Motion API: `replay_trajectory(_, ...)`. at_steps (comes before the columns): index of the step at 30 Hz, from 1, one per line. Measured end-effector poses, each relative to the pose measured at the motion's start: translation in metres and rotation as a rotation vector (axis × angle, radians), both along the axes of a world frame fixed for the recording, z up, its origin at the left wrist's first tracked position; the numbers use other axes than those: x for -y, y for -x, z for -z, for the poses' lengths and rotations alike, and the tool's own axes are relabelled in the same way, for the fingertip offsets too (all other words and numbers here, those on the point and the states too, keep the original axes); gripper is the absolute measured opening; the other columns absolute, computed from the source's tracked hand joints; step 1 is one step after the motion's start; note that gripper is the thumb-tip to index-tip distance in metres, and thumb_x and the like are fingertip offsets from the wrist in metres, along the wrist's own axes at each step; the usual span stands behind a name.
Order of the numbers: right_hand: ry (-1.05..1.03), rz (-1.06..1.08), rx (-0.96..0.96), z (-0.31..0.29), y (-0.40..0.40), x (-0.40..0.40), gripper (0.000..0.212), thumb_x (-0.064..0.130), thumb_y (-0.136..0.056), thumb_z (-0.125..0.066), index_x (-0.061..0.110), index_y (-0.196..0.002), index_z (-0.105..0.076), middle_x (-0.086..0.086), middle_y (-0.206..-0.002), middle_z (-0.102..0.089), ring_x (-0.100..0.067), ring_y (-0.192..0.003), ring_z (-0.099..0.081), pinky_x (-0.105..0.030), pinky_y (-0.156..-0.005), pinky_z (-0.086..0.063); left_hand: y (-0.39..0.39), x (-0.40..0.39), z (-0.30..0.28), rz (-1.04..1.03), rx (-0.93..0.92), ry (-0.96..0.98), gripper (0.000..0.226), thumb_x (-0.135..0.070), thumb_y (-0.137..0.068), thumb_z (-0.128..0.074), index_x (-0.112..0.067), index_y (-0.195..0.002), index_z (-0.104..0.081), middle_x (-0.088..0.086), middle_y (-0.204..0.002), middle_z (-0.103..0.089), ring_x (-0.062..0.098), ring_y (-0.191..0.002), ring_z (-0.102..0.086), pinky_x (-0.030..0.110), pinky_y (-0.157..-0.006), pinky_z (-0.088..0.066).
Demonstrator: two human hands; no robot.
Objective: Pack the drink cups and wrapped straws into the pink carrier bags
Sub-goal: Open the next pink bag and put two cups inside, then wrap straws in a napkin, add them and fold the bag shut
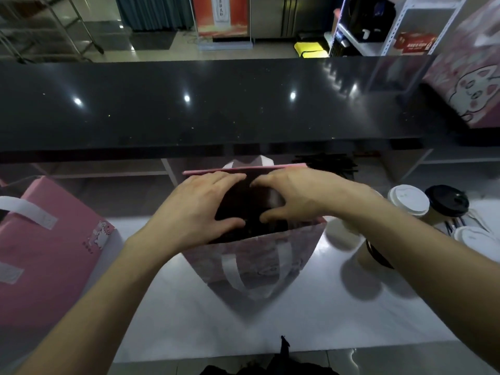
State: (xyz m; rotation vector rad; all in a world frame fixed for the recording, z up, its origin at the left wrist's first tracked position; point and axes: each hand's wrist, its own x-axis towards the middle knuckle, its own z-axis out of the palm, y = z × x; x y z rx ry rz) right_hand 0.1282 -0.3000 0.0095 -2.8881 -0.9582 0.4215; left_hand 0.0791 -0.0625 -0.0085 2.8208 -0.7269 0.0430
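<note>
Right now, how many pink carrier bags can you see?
3. One open bag is at the centre under both hands, one bag lies at the left on the white table, and one bag is at the far right. Others may be out of view.

Cups [408, 200] right of bag [254, 255]

The pink carrier bag [254, 255] looks matt paper, the raised counter [189, 109] glossy speckled black stone, the white tabletop [270, 320] smooth and shiny.
</note>
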Motion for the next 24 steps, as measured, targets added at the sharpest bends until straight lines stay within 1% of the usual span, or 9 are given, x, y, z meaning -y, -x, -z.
replay_trajectory(1, -0.092, 0.034, -0.008, -0.012, 0.004, 0.011, 0.070, 0.064, -0.089, -0.076, 0.038, -0.151, -0.054, 0.009, -0.132, -0.070, -0.017, -0.117, -0.067, -0.042, -0.098, -0.058, 0.000, 0.006, -0.008, -0.003, 0.043, 0.026, 0.083, -0.063, -0.089, -0.073, -0.034, -0.161, -0.046, -0.011, -0.152, -0.059, 0.016, -0.138, -0.058, 0.038, -0.112, -0.052)
replay_trajectory(3, -0.243, 0.097, 0.009, -0.033, 0.014, 0.038, 0.063, 0.063, -0.091, -0.075, 0.041, -0.148, -0.057, 0.016, -0.130, -0.071, -0.009, -0.115, -0.067, -0.038, -0.099, -0.058, -0.001, 0.026, -0.024, 0.014, 0.083, 0.075, 0.067, -0.061, -0.091, -0.069, -0.036, -0.152, -0.055, -0.016, -0.140, -0.061, 0.011, -0.125, -0.062, 0.037, -0.099, -0.058)
replay_trajectory(7, -0.376, 0.286, 0.067, -0.047, 0.030, 0.112, 0.064, 0.061, -0.091, -0.075, 0.038, -0.149, -0.060, 0.018, -0.138, -0.069, -0.001, -0.123, -0.065, -0.030, -0.107, -0.052, -0.011, 0.084, -0.039, 0.054, 0.114, 0.020, 0.066, -0.061, -0.093, -0.068, -0.034, -0.151, -0.056, -0.015, -0.148, -0.056, 0.011, -0.131, -0.058, 0.043, -0.102, -0.057)
replay_trajectory(10, -0.351, 0.446, 0.087, -0.037, 0.031, 0.184, 0.064, 0.056, -0.092, -0.078, 0.035, -0.150, -0.060, 0.015, -0.140, -0.068, -0.004, -0.126, -0.064, -0.035, -0.107, -0.052, -0.022, 0.138, -0.040, 0.096, 0.111, -0.055, 0.066, -0.061, -0.095, -0.070, -0.033, -0.153, -0.055, -0.014, -0.154, -0.051, 0.014, -0.137, -0.055, 0.041, -0.103, -0.056)
replay_trajectory(14, -0.266, 0.592, 0.107, -0.008, 0.025, 0.290, 0.060, 0.056, -0.095, -0.076, 0.033, -0.148, -0.061, 0.010, -0.139, -0.068, -0.008, -0.118, -0.064, -0.030, -0.094, -0.048, -0.038, 0.226, -0.030, 0.111, 0.116, -0.099, 0.068, -0.062, -0.097, -0.069, -0.033, -0.156, -0.052, -0.011, -0.161, -0.043, 0.017, -0.138, -0.054, 0.041, -0.102, -0.054)
replay_trajectory(18, -0.212, 0.684, 0.195, 0.038, 0.005, 0.398, 0.046, 0.045, -0.100, -0.071, 0.023, -0.140, -0.067, -0.001, -0.133, -0.073, -0.023, -0.120, -0.069, -0.037, -0.097, -0.054, -0.049, 0.318, -0.003, 0.089, 0.073, -0.088, 0.064, -0.059, -0.099, -0.068, -0.031, -0.155, -0.053, -0.011, -0.160, -0.044, 0.018, -0.135, -0.057, 0.040, -0.098, -0.054)
replay_trajectory(21, -0.205, 0.822, 0.176, 0.086, -0.008, 0.466, 0.032, 0.028, -0.100, -0.067, 0.015, -0.129, -0.071, -0.008, -0.121, -0.076, -0.032, -0.111, -0.070, -0.036, -0.086, -0.053, -0.054, 0.377, 0.019, 0.008, 0.029, -0.147, 0.061, -0.056, -0.101, -0.067, -0.026, -0.152, -0.055, -0.006, -0.160, -0.046, 0.021, -0.133, -0.058, 0.041, -0.095, -0.055)
replay_trajectory(23, -0.201, 0.928, 0.076, 0.120, -0.008, 0.498, 0.021, 0.019, -0.098, -0.066, 0.008, -0.114, -0.073, -0.014, -0.105, -0.076, -0.037, -0.097, -0.071, -0.034, -0.074, -0.050, -0.053, 0.411, 0.031, -0.038, 0.005, -0.225, 0.057, -0.055, -0.102, -0.066, -0.023, -0.148, -0.056, -0.003, -0.156, -0.047, 0.024, -0.132, -0.058, 0.044, -0.096, -0.056)
replay_trajectory(24, -0.198, 0.963, 0.018, 0.136, -0.006, 0.509, 0.015, 0.017, -0.096, -0.066, 0.006, -0.103, -0.072, -0.016, -0.095, -0.075, -0.037, -0.088, -0.073, -0.035, -0.071, -0.054, -0.052, 0.424, 0.037, -0.058, 0.000, -0.263, 0.056, -0.055, -0.102, -0.064, -0.023, -0.148, -0.056, -0.002, -0.154, -0.049, 0.024, -0.132, -0.058, 0.045, -0.096, -0.055)
